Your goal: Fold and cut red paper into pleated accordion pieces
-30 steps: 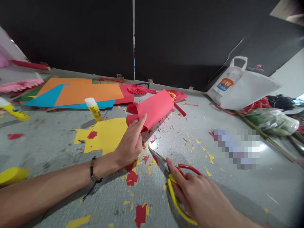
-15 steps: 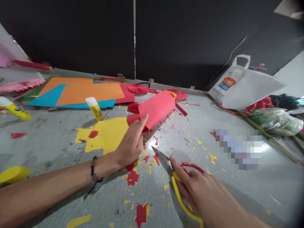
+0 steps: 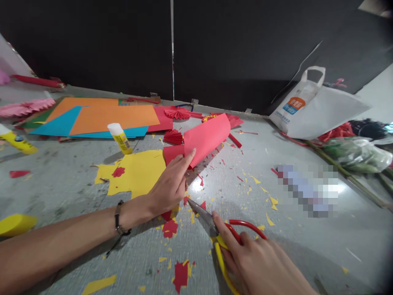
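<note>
My left hand point(image 3: 168, 184) is closed on the lower left edge of a curled sheet of red paper point(image 3: 205, 139), its index finger lying along the sheet. Its thumb is partly hidden. Under that wrist lies cut yellow paper point(image 3: 139, 170) with a small red flower shape point(image 3: 118, 172) on it. My right hand point(image 3: 248, 256) grips scissors point(image 3: 205, 215) with red and yellow handles. The blades look closed, and their tip points at the scraps just below my left hand. A red paper flower point(image 3: 170, 228) lies left of the scissors.
A glue stick point(image 3: 120, 138) stands behind the yellow paper, near stacked orange and blue sheets point(image 3: 115, 121). Red pleated paper fans point(image 3: 177, 113) lie at the back. A white bag point(image 3: 302, 112) and plastic-wrapped stems point(image 3: 357, 155) are on the right. Paper scraps litter the tabletop.
The scissors and my right hand have moved down and to the left, nearer the scraps. The red sheet has shifted slightly right, with my left hand still on it.
</note>
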